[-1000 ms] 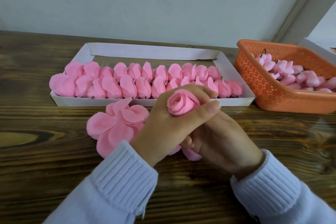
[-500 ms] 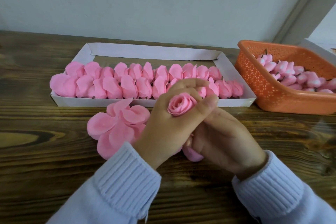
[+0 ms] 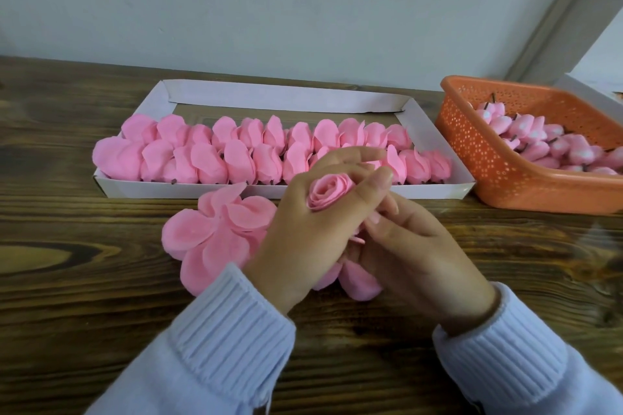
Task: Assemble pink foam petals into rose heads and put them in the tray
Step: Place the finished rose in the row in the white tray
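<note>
My left hand (image 3: 303, 229) grips a pink foam rose head (image 3: 328, 191) between thumb and fingers, bud facing up, just in front of the white tray (image 3: 286, 96). Tucked under and beside it, my right hand (image 3: 414, 253) has its fingertips on the rose's underside, where loose outer petals (image 3: 359, 276) hang down. A pile of loose pink foam petals (image 3: 215, 232) lies on the table left of my hands. The tray holds two rows of finished pink rose heads (image 3: 236, 155).
An orange perforated basket (image 3: 488, 158) at the right holds several pink-and-white bud cores with dark stems (image 3: 536, 138). The wooden table (image 3: 67, 280) runs to a grey wall behind. A white box edge (image 3: 586, 86) shows behind the basket.
My left thumb has slid along the bud and my fingers have loosened, so the rose opens wider. My right hand's fingers have shifted up under the flower. Everything else is still.
</note>
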A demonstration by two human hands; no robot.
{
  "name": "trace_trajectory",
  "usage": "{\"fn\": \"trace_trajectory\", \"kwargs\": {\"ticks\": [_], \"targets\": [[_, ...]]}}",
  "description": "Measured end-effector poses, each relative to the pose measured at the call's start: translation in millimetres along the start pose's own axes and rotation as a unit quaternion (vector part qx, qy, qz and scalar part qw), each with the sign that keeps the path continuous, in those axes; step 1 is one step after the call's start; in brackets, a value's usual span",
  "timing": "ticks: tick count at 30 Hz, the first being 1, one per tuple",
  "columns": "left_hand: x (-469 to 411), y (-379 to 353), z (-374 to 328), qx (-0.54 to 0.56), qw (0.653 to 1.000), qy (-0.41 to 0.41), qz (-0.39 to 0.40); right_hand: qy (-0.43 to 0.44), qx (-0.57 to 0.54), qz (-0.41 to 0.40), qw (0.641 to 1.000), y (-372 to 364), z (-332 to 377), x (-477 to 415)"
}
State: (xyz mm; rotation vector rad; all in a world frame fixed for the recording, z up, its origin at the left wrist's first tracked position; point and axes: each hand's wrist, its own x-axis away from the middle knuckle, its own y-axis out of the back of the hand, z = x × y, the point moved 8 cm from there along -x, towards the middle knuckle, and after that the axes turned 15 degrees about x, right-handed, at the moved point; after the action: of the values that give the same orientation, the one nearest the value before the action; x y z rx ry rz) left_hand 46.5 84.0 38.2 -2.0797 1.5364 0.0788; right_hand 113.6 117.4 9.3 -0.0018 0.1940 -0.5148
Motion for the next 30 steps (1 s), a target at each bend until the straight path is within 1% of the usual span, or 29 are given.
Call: {"fn": "trace_trajectory", "kwargs": {"ticks": [3,5,8,11,13,18,21,22,24,26,28,30], "targets": [[-2,2,3,-0.001,1.0,0.004,-0.002,0.064,0.151,-0.02,0.986,1,11,2],[-3,5,10,0.008,1.0,0.03,-0.004,0.096,0.215,-0.036,0.971,3,19,1],[-3,8,17,0.009,0.998,0.058,-0.012,0.093,0.253,-0.057,0.961,11,22,1],[-2,8,14,-0.01,0.999,0.042,-0.018,0.083,0.276,-0.055,0.956,14,21,1],[-1,11,14,-0.01,0.999,0.041,-0.032,0.08,0.316,-0.043,0.944,9,20,1],[-3,18,18,-0.016,0.998,0.04,-0.049,0.135,0.45,-0.093,0.878,-1,32,3],[-3,23,19,-0.004,0.997,0.036,-0.064,0.169,0.532,-0.103,0.823,-9,43,2],[-2,25,19,-0.001,0.997,0.033,-0.073,0.163,0.539,-0.095,0.821,-12,46,0],[-3,30,16,0.007,0.994,0.016,-0.104,0.127,0.517,-0.071,0.843,-9,51,-7],[-2,39,9,0.007,0.988,-0.017,-0.153,0.086,0.501,-0.063,0.859,6,58,-19],[-1,47,2,-0.017,0.978,-0.051,-0.2,0.052,0.501,-0.106,0.857,40,66,-37],[2,54,-2,-0.044,0.967,-0.071,-0.239,-0.007,0.481,-0.19,0.856,91,70,-56]]}}
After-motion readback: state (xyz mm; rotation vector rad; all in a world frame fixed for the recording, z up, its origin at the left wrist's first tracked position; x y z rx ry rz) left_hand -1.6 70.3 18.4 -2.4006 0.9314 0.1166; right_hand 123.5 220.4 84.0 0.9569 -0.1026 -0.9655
